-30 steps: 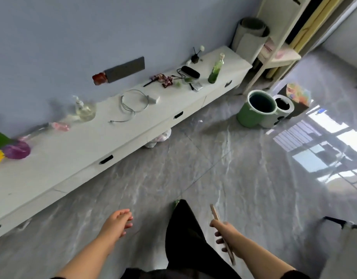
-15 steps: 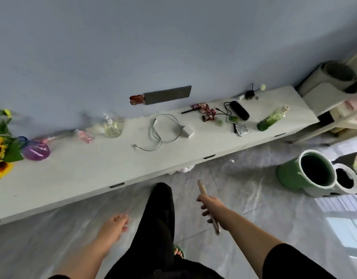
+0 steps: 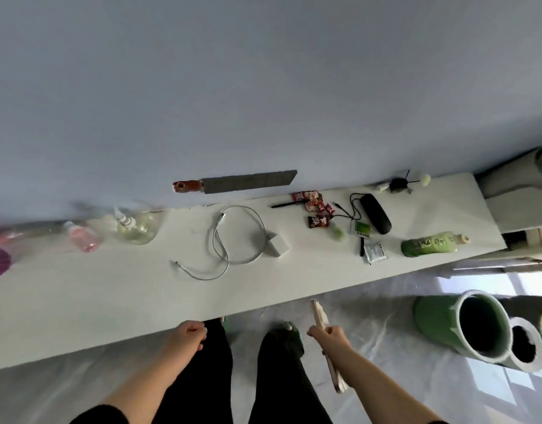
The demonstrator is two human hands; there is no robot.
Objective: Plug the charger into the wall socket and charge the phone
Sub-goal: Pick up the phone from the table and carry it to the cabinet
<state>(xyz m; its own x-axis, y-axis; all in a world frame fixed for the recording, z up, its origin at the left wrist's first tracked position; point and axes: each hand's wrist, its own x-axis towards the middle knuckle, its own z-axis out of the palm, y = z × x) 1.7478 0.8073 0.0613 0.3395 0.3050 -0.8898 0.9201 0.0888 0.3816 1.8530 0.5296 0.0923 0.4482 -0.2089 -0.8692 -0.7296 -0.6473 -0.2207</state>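
A white charger brick lies on the long white cabinet top, with its pale cable looped beside it and the free end trailing left. A grey wall socket strip runs along the blue wall just above the cabinet, a red-brown plug at its left end. My right hand grips a thin phone edge-on, just off the cabinet's front edge. My left hand hangs at the cabinet's front edge, fingers curled, holding nothing.
On the cabinet: glass bottles at left, snack packets, a black case and a green bottle at right. A green bucket and a white one stand on the floor at right.
I have stepped up to the cabinet; it now fills the middle of the view. Both hands have come forward to its front edge, the phone still in my right hand.
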